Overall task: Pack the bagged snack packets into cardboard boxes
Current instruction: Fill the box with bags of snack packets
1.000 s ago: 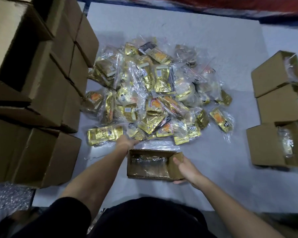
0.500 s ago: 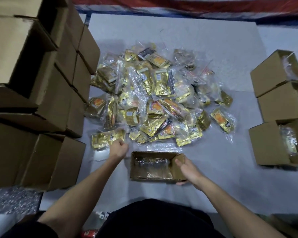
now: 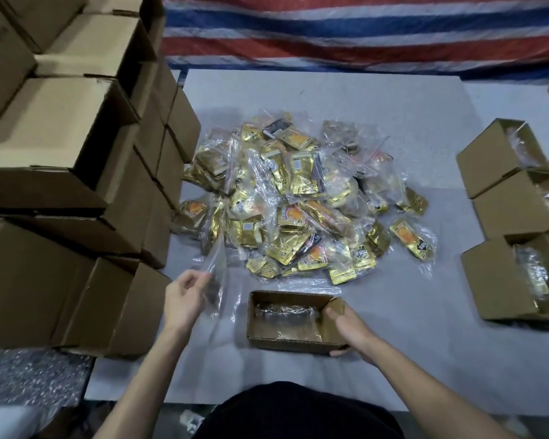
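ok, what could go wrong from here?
1. The left hand pinches the clear bag by one edge, so it could slip or swing wide of the open box.
2. That box already holds a bag, so this one may bulge above the end that the right hand grips.

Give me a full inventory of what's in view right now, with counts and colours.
Bagged snack packets: one pile, gold in clear bags, mat centre.
Open box: one, brown, front of mat, clear plastic inside.
Clear bag: one, blurred, left of open box.
Filled boxes: at least three, brown, right.
Stacked boxes: many, brown, left.
Mat: one, grey, under pile.
Tarp: one, red-blue-white striped, far side.
Left hand: pinches clear bag.
Right hand: grips open box's right end.
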Demonstrator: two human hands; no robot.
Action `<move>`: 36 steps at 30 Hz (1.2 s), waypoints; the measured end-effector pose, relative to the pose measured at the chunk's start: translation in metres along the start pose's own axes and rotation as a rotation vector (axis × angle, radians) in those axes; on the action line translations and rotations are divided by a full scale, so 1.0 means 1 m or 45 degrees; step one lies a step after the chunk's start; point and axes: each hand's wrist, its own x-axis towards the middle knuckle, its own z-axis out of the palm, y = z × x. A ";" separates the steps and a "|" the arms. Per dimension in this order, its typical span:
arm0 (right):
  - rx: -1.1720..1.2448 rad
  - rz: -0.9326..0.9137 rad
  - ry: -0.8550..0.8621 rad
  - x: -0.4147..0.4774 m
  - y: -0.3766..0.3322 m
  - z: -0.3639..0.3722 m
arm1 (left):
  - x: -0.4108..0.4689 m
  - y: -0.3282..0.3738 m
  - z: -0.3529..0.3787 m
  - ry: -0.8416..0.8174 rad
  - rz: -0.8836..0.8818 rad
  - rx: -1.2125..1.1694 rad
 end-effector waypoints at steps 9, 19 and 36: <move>-0.071 -0.021 0.009 -0.006 0.001 0.000 | -0.072 0.098 -0.026 -0.414 0.665 0.230; -0.056 -0.052 0.036 -0.006 0.005 -0.001 | -0.090 0.136 0.005 -0.726 0.938 0.068; -0.069 0.021 -0.052 -0.012 0.002 0.000 | -0.048 0.105 0.070 -1.438 0.534 0.159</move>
